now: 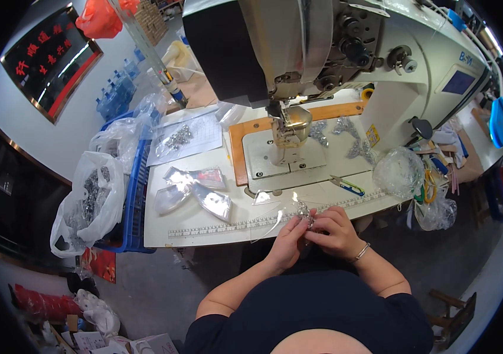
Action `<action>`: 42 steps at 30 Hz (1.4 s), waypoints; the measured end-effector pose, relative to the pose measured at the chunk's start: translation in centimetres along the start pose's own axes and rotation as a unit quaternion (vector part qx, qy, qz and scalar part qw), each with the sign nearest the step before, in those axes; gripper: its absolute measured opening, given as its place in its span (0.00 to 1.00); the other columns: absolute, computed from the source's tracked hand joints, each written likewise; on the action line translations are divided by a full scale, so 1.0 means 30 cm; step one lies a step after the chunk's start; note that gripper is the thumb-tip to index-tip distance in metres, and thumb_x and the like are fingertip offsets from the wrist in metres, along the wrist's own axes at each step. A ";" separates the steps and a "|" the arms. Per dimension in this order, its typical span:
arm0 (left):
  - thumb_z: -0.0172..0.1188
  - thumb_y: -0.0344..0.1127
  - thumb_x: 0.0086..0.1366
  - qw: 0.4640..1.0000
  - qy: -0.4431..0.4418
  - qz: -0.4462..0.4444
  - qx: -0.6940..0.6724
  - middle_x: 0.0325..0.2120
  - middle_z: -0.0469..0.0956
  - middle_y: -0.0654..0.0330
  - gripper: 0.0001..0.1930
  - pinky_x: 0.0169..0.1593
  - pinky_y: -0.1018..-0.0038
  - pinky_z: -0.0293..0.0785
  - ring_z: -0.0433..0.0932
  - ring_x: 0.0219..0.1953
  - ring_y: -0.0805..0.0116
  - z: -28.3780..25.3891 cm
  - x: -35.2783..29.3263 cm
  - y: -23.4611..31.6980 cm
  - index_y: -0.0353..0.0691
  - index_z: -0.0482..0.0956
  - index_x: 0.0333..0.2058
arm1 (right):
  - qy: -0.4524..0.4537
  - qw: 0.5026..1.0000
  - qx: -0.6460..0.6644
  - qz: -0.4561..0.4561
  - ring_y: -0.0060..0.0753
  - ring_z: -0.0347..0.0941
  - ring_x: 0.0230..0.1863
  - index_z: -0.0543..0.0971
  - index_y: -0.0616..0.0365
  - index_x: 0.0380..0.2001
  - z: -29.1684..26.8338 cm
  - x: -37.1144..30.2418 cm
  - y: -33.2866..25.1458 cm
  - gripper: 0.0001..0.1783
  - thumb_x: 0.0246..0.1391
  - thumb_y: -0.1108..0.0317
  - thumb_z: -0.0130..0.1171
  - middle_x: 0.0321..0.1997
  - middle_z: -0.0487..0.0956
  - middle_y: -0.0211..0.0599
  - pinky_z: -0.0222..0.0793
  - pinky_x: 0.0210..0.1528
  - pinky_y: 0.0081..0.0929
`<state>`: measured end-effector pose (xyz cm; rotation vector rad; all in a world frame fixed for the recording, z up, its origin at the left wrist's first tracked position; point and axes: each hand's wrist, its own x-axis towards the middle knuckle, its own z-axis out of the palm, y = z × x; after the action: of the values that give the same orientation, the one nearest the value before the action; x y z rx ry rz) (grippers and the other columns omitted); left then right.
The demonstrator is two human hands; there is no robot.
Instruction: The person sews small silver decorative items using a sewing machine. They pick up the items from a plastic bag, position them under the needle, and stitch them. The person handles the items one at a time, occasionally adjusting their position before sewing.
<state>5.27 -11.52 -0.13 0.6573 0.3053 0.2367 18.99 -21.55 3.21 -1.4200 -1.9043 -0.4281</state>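
At the table's front edge my left hand (287,241) and my right hand (334,232) are together, fingers pinched on a small silvery beaded ornament (304,210). A clear plastic piece (273,223) extends from beside my left fingers over the tabletop; whether it joins the ornament I cannot tell. Just beyond my hands stands the sewing machine (291,133), its presser foot area over a metal plate (258,154). Thread snips (347,185) with a blue and green handle lie right of the plate. A printed ruler strip (234,226) runs along the front edge.
Clear plastic bow-shaped pieces (215,202) lie on the left, below a paper sheet (207,137) with silvery bits. Several glittery pieces (361,150) rest under the machine arm. A blue crate (137,194) and white plastic bag (113,203) flank the table. A clear bag (398,172) sits right.
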 end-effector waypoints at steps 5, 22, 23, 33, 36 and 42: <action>0.45 0.35 0.69 0.988 -0.012 0.055 0.144 0.48 0.71 0.59 0.19 0.51 0.74 0.68 0.72 0.47 0.70 0.004 -0.012 0.002 0.37 0.62 0.57 | 0.085 0.949 0.139 0.269 0.42 0.66 0.51 0.78 0.55 0.38 -0.029 -0.010 -0.038 0.21 0.37 0.63 0.70 0.46 0.72 0.37 0.64 0.52 0.37; 0.73 0.56 0.38 0.526 0.059 -0.100 0.842 0.49 0.73 0.49 0.44 0.55 0.68 0.66 0.71 0.52 0.54 -0.520 0.037 0.970 0.35 0.70 0.51 | 0.111 0.791 0.321 0.509 0.14 0.68 0.33 0.75 0.65 0.40 -0.050 -0.128 0.234 0.13 0.50 0.74 0.61 0.32 0.75 0.25 0.65 0.37 0.14; 0.73 0.59 0.35 0.482 0.037 -0.154 0.862 0.49 0.73 0.48 0.47 0.54 0.68 0.66 0.72 0.52 0.53 -0.486 0.036 0.981 0.34 0.70 0.52 | 0.113 0.794 0.326 0.500 0.14 0.68 0.34 0.75 0.65 0.40 -0.041 -0.121 0.230 0.13 0.49 0.74 0.61 0.32 0.75 0.25 0.65 0.37 0.14; 0.67 0.64 0.37 0.559 0.097 -0.221 0.793 0.47 0.72 0.41 0.53 0.53 0.68 0.67 0.73 0.49 0.52 -0.575 -0.133 0.911 0.24 0.64 0.53 | 0.183 0.752 0.366 0.517 0.15 0.67 0.27 0.74 0.64 0.39 -0.042 -0.247 0.237 0.11 0.51 0.75 0.59 0.29 0.74 0.26 0.64 0.31 0.14; 0.70 0.61 0.37 0.604 0.134 -0.256 0.743 0.46 0.73 0.43 0.50 0.53 0.68 0.67 0.74 0.48 0.54 -0.487 -0.174 0.904 0.25 0.68 0.51 | 0.210 0.739 0.376 0.518 0.15 0.66 0.25 0.73 0.64 0.38 -0.059 -0.246 0.254 0.10 0.52 0.75 0.58 0.28 0.73 0.26 0.62 0.28 0.14; 0.68 0.54 0.47 0.742 0.230 -0.107 0.621 0.43 0.76 0.50 0.34 0.48 0.68 0.71 0.76 0.44 0.60 -0.378 -0.357 0.919 0.31 0.75 0.45 | 0.232 0.741 0.379 0.504 0.15 0.65 0.24 0.74 0.61 0.38 -0.037 -0.253 0.269 0.09 0.53 0.71 0.58 0.24 0.72 0.23 0.62 0.27 0.14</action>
<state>-11.94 12.67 10.90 1.8926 1.0546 -0.0786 27.93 -24.77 -2.57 -1.3351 -0.5507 0.4591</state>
